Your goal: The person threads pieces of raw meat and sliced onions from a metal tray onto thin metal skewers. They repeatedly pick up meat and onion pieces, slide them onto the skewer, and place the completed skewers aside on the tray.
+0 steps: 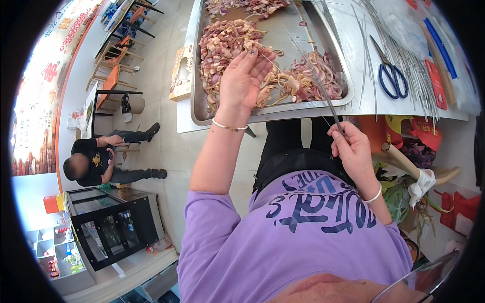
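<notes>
My left hand [246, 74] is palm up over a metal tray [280, 36], pinching a piece of raw meat [258, 46] between thumb and fingers. A thin metal skewer [276, 65] runs from those fingertips toward the lower right. My right hand [350, 146], just off the tray's near edge, is closed around a bundle of metal skewers [326, 92] whose far ends reach over the tray. Under my left hand lies a heap of cut raw meat [227, 41]. Sliced red onion [322, 74] is piled in the tray's near right corner.
Blue-handled scissors [394, 77] and many loose skewers [415, 72] lie right of the tray on the white table [352, 110]. A cardboard glove box [182, 74] stands at the left. A seated person [94, 161] is farther left, by a glass-doored cooler [113, 227].
</notes>
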### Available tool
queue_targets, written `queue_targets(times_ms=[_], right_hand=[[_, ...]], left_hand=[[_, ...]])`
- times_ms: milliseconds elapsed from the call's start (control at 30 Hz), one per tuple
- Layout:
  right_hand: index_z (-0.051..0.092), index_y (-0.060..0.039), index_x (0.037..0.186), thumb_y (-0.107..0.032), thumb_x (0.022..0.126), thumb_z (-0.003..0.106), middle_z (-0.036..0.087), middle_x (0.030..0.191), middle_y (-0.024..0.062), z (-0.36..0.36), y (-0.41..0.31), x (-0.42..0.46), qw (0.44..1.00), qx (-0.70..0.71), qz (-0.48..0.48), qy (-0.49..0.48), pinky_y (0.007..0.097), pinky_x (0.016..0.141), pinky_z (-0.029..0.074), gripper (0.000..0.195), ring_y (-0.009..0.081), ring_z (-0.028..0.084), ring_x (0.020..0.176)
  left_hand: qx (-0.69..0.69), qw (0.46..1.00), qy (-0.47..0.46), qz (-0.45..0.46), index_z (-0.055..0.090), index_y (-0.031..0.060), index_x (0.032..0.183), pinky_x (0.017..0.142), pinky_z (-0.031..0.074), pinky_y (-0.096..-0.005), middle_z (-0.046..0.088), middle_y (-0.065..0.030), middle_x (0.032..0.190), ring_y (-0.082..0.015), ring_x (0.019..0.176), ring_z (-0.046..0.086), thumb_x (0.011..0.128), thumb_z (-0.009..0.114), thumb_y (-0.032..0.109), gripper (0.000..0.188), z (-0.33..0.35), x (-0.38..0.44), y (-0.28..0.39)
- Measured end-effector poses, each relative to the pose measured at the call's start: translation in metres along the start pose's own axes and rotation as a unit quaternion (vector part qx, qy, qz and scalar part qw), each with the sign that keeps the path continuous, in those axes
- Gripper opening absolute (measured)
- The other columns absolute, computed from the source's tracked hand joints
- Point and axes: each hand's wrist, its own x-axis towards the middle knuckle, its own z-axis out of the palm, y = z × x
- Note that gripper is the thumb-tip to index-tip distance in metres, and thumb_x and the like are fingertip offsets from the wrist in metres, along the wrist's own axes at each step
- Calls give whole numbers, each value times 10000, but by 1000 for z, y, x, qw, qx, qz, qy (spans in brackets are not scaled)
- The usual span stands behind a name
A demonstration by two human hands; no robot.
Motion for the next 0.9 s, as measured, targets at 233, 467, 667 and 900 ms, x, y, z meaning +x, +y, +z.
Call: queue_targets(times_ms=[233,467,667,900], right_hand=[[595,6,996,-59,1019,530,548,751,-19,-2,7,0,1000,-10,15,5,202,546,378,95,33,495,602],[596,10,1002,-52,1019,532,555,771,-19,3,9,2,1000,20,5,0,198,551,380,91,32,495,606],[600,9,1014,-59,1024,532,558,784,-20,-1,18,4,1000,7,-16,0,196,556,378,97,35,490,604],[603,3,1007,-71,1028,531,531,734,-24,0,16,4,1000,6,-18,-10,197,550,361,105,33,479,600]], left_hand=[[39,997,-15,66,656,4,1094,944,563,-376,711,-148,1091,-306,1108,688,1016,609,128,154,5,-7,-7],[1,1000,-16,19,654,6,1086,943,564,-387,709,-135,1077,-325,1116,682,1012,613,132,152,9,-10,-11],[-38,999,-3,-15,655,10,1082,933,566,-389,705,-129,1073,-305,1087,689,1016,606,141,155,9,-14,-8],[-32,998,-22,-58,652,10,1147,947,562,-380,698,-153,1125,-283,1103,682,1019,605,153,198,10,-15,-5]])
